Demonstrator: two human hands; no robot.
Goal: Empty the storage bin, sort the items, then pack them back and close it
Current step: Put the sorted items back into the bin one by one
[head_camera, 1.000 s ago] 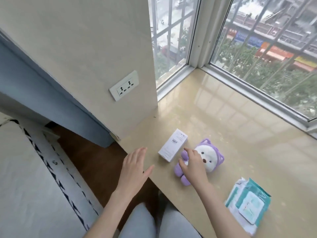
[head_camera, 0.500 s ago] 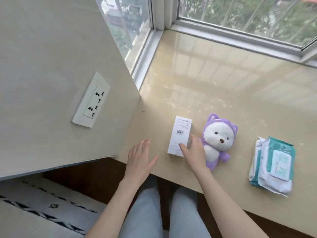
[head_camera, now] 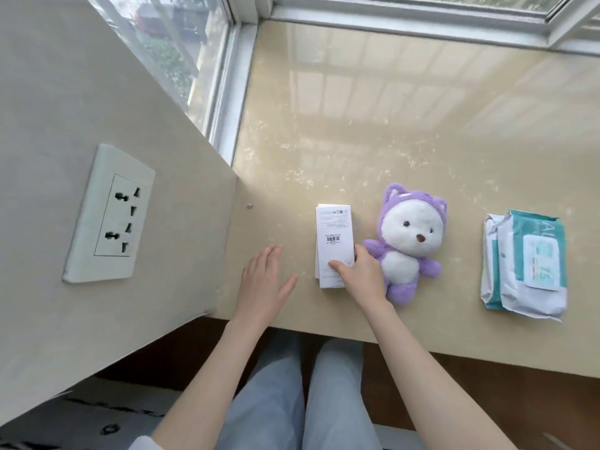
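Fingers (head_camera: pixel 337 265) of our right hand (head_camera: pixel 365 276) curl over the near right corner of the white box (head_camera: pixel 334 235) and hold it where it lies flat on the beige window ledge (head_camera: pixel 357 125). Our left hand (head_camera: pixel 263 282) hovers open just left of the box, fingers straight and thumb spread, apart from it. Touching our right hand on the other side, a purple-hooded plush bear (head_camera: pixel 409 241) lies face up. A teal pack of wet wipes (head_camera: pixel 529 264) lies well to the right.
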